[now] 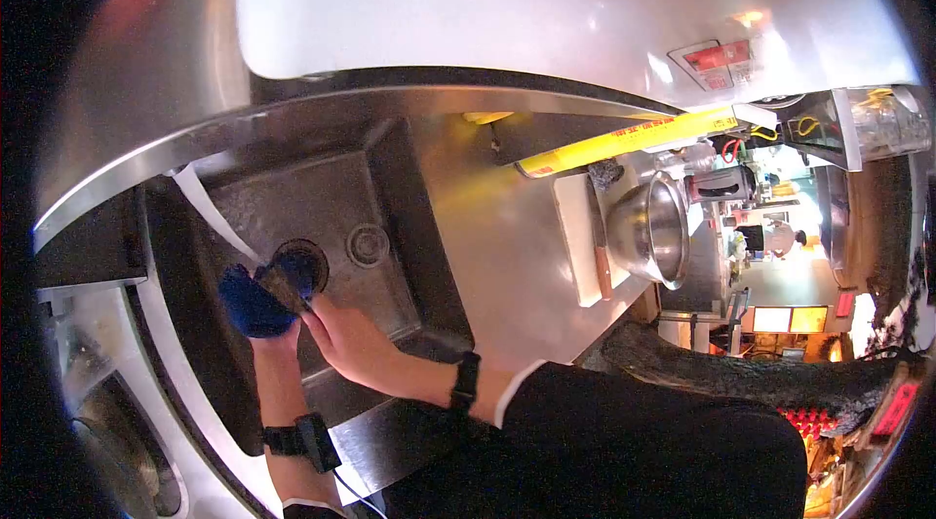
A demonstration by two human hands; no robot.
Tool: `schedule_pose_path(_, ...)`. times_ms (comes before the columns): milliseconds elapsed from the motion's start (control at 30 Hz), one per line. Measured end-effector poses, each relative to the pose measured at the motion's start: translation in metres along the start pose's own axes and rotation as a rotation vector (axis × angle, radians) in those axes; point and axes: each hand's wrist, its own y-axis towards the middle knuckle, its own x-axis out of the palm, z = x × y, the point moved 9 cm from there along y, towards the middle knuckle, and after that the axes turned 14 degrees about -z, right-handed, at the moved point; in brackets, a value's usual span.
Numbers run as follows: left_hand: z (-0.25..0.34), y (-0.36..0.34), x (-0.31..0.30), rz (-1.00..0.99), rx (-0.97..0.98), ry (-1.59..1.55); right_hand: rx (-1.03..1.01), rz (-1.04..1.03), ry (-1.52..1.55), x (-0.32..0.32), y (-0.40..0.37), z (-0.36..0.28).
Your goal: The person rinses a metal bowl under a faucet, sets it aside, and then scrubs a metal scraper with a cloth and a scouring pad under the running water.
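My left hand is over the steel sink, its fingers covered by dark blue material that could be a glove or a cloth. Bare skin shows only from the wrist down. Close beside it, my right hand is bare, with its fingers closed around a thin dark edge. Between the hands is a brownish dark object, with more blue beyond it; I cannot make out its kind. A long pale curved strip, perhaps a tap spout, reaches from the sink's far side towards the blue material.
A round drain lies in the sink floor. On the steel counter to the right are a white board, a brown-handled tool and a metal bowl. A yellow strip runs above. A person stands far off.
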Motion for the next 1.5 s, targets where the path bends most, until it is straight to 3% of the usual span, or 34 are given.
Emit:
schedule_pose_path(33, 0.001, 0.0, -0.022, 0.002, 0.006, 0.006, -0.045, 0.015, 0.038, 0.0, -0.007, -0.002)
schedule_pose_path(100, -0.003, 0.004, -0.021, -0.238, -0.023, -0.01, 0.038, -0.044, 0.079, 0.002, 0.002, 0.006)
schedule_pose_path(133, -0.005, 0.005, -0.024, -0.235, -0.023, -0.006, 0.035, -0.027, 0.04, -0.004, 0.015, 0.009)
schedule_pose_path(200, 0.006, 0.004, -0.012, -0.271, 0.086, 1.064, 0.032, 0.005, 0.03, -0.011, 0.038, 0.013)
schedule_pose_path(233, 0.007, 0.004, -0.01, -0.268, 0.083, 1.066, 0.034, 0.003, 0.034, -0.01, 0.035, 0.009)
schedule_pose_path(300, 0.0, 0.003, -0.013, -0.138, 0.024, 0.071, 0.096, -0.054, -0.034, -0.004, 0.022, 0.004)
schedule_pose_path(433, 0.003, 0.001, 0.001, -0.297, -0.021, -0.023, 0.071, -0.06, 0.034, 0.003, -0.001, 0.004)
schedule_pose_path(533, -0.002, 0.006, -0.023, -0.164, -0.031, 0.005, -0.026, 0.016, -0.025, -0.008, 0.034, 0.004)
schedule_pose_path(567, 0.023, 0.011, -0.057, -0.118, 0.097, 0.7, -0.021, 0.021, -0.027, -0.009, 0.032, 0.004)
schedule_pose_path(600, 0.036, 0.009, -0.042, -0.06, 0.23, 1.393, -0.015, -0.001, -0.026, -0.008, 0.031, 0.0)
schedule_pose_path(633, 0.038, 0.008, -0.043, -0.066, 0.224, 1.394, -0.009, -0.024, -0.023, -0.006, 0.029, -0.003)
schedule_pose_path(700, 0.006, 0.005, -0.011, -0.143, -0.035, 0.121, -0.021, 0.007, -0.095, -0.004, 0.007, -0.008)
schedule_pose_path(767, 0.008, 0.001, -0.016, -0.171, -0.032, 0.09, 0.017, -0.093, -0.018, 0.007, -0.001, -0.001)
schedule_pose_path(933, 0.006, 0.007, -0.056, -0.122, -0.012, 0.069, 0.0, 0.007, -0.059, -0.014, 0.03, -0.004)
schedule_pose_path(1067, -0.002, 0.005, 0.006, -0.281, -0.063, 0.102, 0.016, -0.066, 0.016, -0.016, 0.012, -0.005)
schedule_pose_path(1133, -0.013, 0.0, 0.048, -0.507, -0.126, 0.102, 0.014, -0.025, -0.002, -0.029, 0.02, -0.004)
schedule_pose_path(1167, -0.019, -0.003, 0.05, -0.524, -0.141, 0.107, 0.01, 0.015, -0.011, -0.037, 0.026, -0.005)
schedule_pose_path(1233, -0.027, -0.009, 0.02, -0.222, -0.186, -0.017, 0.042, 0.099, -0.109, -0.04, 0.048, -0.006)
schedule_pose_path(1300, -0.031, -0.006, 0.04, -0.288, -0.206, 0.021, 0.076, 0.201, -0.192, -0.047, 0.056, -0.009)
schedule_pose_path(1367, -0.034, -0.002, 0.045, -0.29, -0.248, 0.122, 0.07, 0.066, -0.354, -0.027, 0.059, -0.019)
schedule_pose_path(1500, -0.035, 0.003, 0.046, -0.278, -0.323, 0.235, 0.044, 0.055, -0.282, -0.022, 0.039, -0.023)
